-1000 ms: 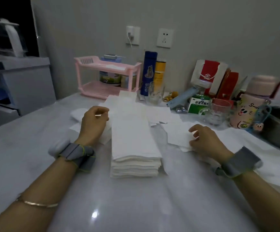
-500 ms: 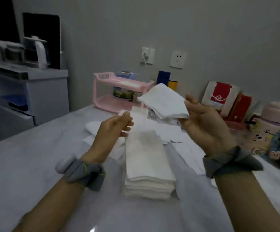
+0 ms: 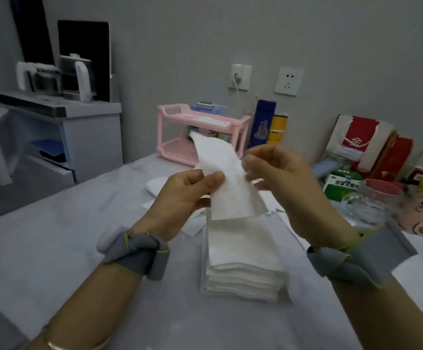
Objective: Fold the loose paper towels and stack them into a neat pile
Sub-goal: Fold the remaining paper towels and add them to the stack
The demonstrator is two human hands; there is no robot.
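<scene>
Two hands are counted, the left hand (image 3: 185, 195) and the right hand (image 3: 288, 188), and one paper towel (image 3: 228, 183) is held between them. Two grey wristbands (image 3: 139, 251) (image 3: 357, 256) are worn. One stack of folded towels (image 3: 243, 258) is seen. Two wall sockets (image 3: 240, 77) (image 3: 289, 81), two tall canisters (image 3: 262, 125) (image 3: 277, 128), two kettles (image 3: 41, 77) (image 3: 77, 79), one pink rack (image 3: 200, 120) and one green box (image 3: 341, 184) are counted. The loose sheets (image 3: 154, 184) cannot be counted.

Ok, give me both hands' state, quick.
Left hand: pinches the paper towel.
Right hand: pinches the same paper towel's other edge.
</scene>
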